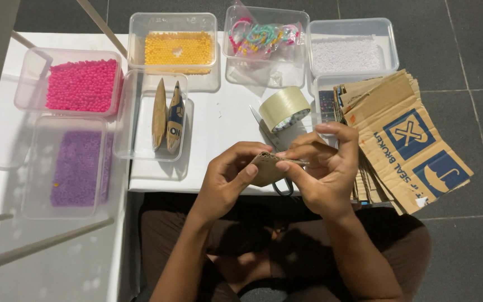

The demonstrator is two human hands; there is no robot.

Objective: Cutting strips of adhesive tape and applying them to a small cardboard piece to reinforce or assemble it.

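Both hands close on one small cardboard piece (265, 168) at lower centre: left hand (227, 176) pinches its left end, right hand (322, 170) its right edge, long axis roughly level, above the tabletop (219, 120) edge.

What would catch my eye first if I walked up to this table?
Probably the clear tubs of bright beads along the far and left side: pink beads, yellow beads and purple beads. Then, at the near edge, the left hand and right hand pinching a small cardboard piece, with a stack of cardboard at the right.
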